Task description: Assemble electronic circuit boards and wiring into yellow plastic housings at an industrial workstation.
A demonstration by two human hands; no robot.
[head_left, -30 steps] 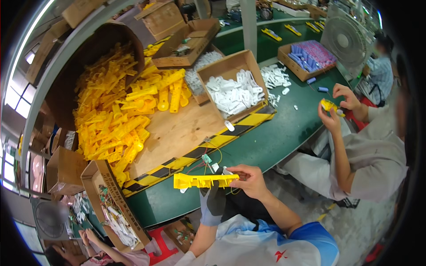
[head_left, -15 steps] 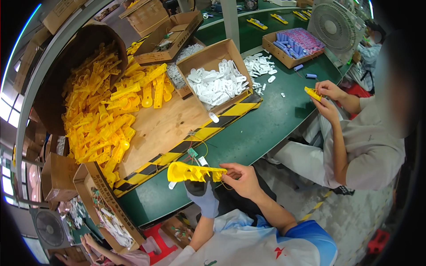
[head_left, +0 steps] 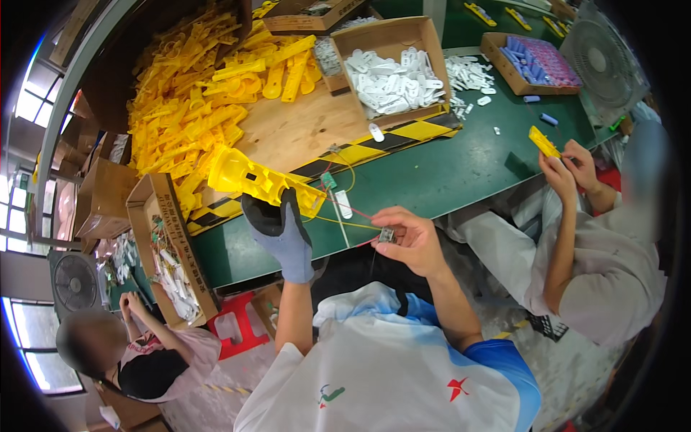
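My left hand (head_left: pixel 282 234), in a grey glove with a dark palm, grips a long yellow plastic housing (head_left: pixel 248 178). The housing is tilted, its hollow ribbed side showing. My right hand (head_left: pixel 410 241) is bare and pinches a small square electronic part (head_left: pixel 387 235) between thumb and fingers. Red and yellow wires stretch leftward from that part. A small green circuit board (head_left: pixel 328 181) lies on the bench beyond the hands, with wires at it. Beside it rests a white oblong plastic piece (head_left: pixel 344 204).
Yellow housings (head_left: pixel 194 108) form a big heap at left. A carton (head_left: pixel 440 68) of white pieces stands behind the striped edge strip (head_left: pixel 360 153). Purple cylindrical cells fill another box (head_left: pixel 497 61). A co-worker's hands (head_left: pixel 568 169) hold a yellow housing at right; another person sits lower left.
The housing has moved left and up with my left hand, turning its ribbed side into view. My right hand has left the housing's end and now holds the small electronic part, wires stretched.
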